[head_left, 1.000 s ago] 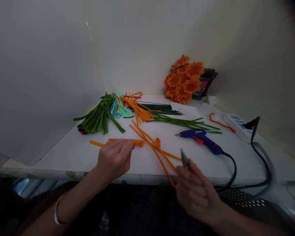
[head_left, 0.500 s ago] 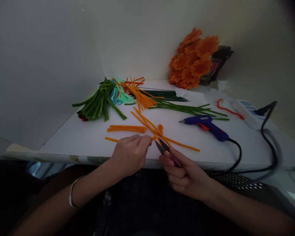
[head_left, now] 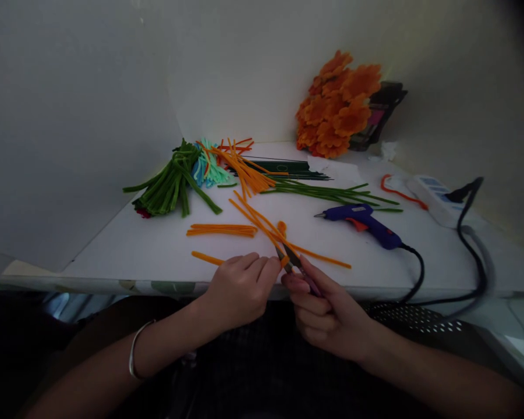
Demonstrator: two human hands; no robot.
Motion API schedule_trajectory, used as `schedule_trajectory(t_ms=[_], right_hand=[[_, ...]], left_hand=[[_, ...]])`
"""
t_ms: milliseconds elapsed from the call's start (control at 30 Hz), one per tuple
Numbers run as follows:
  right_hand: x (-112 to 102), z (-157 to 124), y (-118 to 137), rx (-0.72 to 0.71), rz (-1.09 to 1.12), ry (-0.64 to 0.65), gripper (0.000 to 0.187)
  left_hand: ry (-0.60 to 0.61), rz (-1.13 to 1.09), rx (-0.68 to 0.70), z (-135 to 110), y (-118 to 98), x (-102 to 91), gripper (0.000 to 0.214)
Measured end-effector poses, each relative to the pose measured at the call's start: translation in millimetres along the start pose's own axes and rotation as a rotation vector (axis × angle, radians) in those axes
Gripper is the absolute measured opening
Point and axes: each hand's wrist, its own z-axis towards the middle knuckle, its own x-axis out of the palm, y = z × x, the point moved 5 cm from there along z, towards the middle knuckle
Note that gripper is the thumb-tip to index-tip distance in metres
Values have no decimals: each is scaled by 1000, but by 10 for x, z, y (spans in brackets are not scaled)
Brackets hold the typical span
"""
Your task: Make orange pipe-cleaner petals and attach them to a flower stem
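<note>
My left hand (head_left: 244, 288) is closed around an orange pipe cleaner (head_left: 206, 258), whose long end sticks out to the left and whose short end shows past my fingertips. In my right hand (head_left: 327, 314) are small scissors (head_left: 293, 259), their blades slightly apart with the short end of the pipe cleaner between them. Just beyond both hands, several loose orange pipe cleaners (head_left: 262, 220) cross on the white table, beside a small curled orange piece (head_left: 282, 227). A neat row of orange pipe cleaners (head_left: 222, 230) lies to the left.
A blue glue gun (head_left: 367, 220) lies on the right, its cord running to a power strip (head_left: 436, 198). Green pipe cleaners (head_left: 170, 183) are heaped at left, more green stems (head_left: 323, 189) behind. Orange flowers (head_left: 338, 107) stand at the back right.
My left hand has moved slightly right and down, bringing the pipe cleaner's short end in between the scissor blades. The whole view has shifted slightly.
</note>
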Motion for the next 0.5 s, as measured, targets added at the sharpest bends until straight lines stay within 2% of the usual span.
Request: schedule_trajectory(t_ms=[200, 367, 433, 500], right_hand=[[-15, 9, -67, -30, 25, 24, 39], [-52, -20, -135, -31, 8, 12, 45], [-37, -52, -44, -83, -1, 9, 47], [-4, -98, 151, -279, -10, 9, 49]], left_hand=[[-63, -27, 16, -40, -39, 36, 22], [-85, -32, 14, -45, 63, -38, 18], [-83, -23, -20, -46, 139, -67, 18], [-70, -15, -44, -45, 192, -78, 19]])
